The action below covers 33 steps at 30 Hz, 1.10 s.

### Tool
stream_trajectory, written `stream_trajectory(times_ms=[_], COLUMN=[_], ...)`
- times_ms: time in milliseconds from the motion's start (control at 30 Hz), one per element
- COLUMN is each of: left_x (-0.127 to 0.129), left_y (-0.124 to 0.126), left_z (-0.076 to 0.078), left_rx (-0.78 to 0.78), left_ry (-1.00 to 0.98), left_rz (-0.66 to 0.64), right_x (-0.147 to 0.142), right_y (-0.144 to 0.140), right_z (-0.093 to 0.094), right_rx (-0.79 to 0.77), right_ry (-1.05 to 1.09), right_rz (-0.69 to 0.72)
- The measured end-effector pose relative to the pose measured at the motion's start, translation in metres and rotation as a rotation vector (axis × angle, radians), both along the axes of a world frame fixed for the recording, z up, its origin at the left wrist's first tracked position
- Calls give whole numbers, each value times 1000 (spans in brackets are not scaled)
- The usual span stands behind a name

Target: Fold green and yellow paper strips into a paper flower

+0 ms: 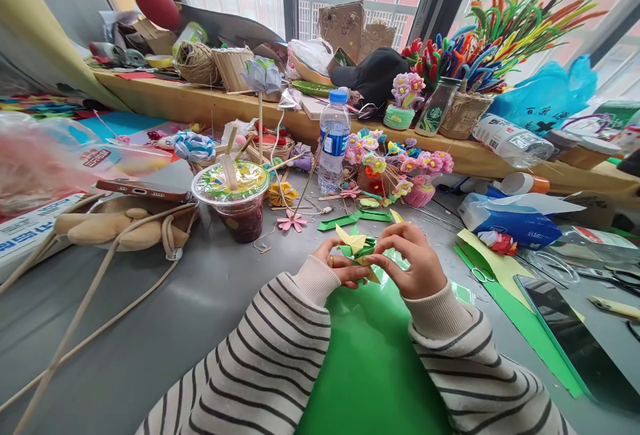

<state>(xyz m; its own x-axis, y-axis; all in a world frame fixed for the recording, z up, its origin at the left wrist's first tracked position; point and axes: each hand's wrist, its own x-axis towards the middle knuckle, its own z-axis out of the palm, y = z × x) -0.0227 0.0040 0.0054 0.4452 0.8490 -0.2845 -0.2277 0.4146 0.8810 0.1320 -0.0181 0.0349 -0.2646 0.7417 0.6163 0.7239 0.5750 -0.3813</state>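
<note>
Centrally, both the left hand (341, 266) and right hand (411, 259) pinch a folded green-and-yellow paper piece (358, 247) above the green sheet (370, 355); the water bottle (333, 143) wears a blue label, its lettering too small to read; the piece's underside is hidden by fingers.

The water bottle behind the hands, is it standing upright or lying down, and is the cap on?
Upright, capped. The water bottle stands on the table, its blue cap on top.
</note>
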Motion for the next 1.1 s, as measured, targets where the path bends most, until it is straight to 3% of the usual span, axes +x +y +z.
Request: stream_trajectory(times_ms=[400,567,667,767,900,1033,1100], left_x=[1,0,-1,0,1,1,1], left_y=[-1,1,1,0,-1,-1,-1], left_z=[-1,1,4,8,9,10,11], left_rx=[51,-57,-124,-162,-159,-159,-178], left_ry=[45,-51,-117,-153,-175,-206,-207], left_rz=[-41,107,210,240,237,180,187], right_x=[-1,0,3,2,-6,-5,-2], right_y=[-1,-1,-2,-3,-4,-2,0], right_z=[3,4,6,5,1,-1,0], right_rx=[-31,-58,-218,-396,-445,-503,-620], right_ry=[-4,183,249,181,169,332,465], right_rz=[-14,-136,-168,-54,4,-19,20])
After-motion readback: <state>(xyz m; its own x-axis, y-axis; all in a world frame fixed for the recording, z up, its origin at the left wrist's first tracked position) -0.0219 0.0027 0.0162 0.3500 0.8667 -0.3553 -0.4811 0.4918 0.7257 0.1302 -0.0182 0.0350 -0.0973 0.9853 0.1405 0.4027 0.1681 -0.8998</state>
